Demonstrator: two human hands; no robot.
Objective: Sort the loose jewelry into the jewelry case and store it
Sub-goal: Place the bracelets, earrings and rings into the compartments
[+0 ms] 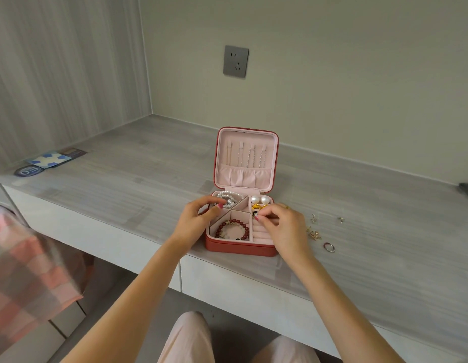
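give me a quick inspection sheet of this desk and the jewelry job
surface: grey wood-grain desk
job's things: red jewelry case open; pearls, red bead bracelet, chains in lid; loose ring and small gold pieces on desk right of case
clutter: blue cards far left
grippers: left hand on case's left edge; right hand pinching a small piece over case
cables: nothing seen
surroundings: wall socket, checked cloth

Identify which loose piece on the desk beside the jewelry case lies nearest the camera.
The plain round ring, lowest in the picture. The small gold pieces and the stud lie farther back.
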